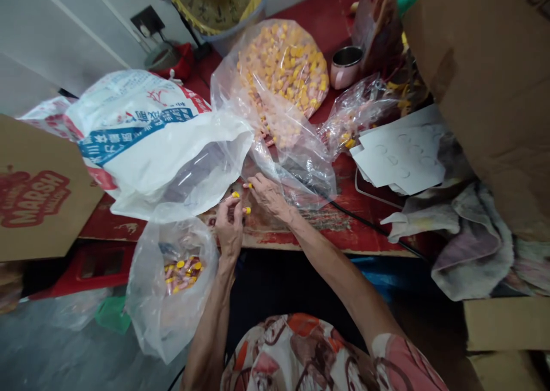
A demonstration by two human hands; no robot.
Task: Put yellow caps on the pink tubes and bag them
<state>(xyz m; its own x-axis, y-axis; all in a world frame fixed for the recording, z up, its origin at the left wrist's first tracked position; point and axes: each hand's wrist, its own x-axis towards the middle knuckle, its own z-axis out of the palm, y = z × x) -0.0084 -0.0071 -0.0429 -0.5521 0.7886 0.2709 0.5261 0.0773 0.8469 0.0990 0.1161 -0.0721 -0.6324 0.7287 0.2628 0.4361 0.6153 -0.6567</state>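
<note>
My left hand [230, 224] is closed near the table's front edge, with a small yellow-capped pink piece [235, 195] at its fingertips. Another such piece, its yellow cap [247, 210] showing, sticks out on the hand's right side. Just to the right, my right hand [268, 194] pinches a third piece by its yellow end [249, 185]. Many like pieces fill a clear plastic bag [283, 64] behind the hands, its loose mouth reaching toward my right hand. Below left, an open translucent bag [146, 288] hangs at the table edge with several capped pieces inside.
A white printed sack [146, 122] lies open-mouthed at left, beside a cardboard box [43, 190]. Toward the back right stand a pink metal mug [346, 67] and a smaller plastic bag [361, 110]. Paper sheets [399, 150], a grey cloth [472, 236] and a black cable [365, 222] lie on the right.
</note>
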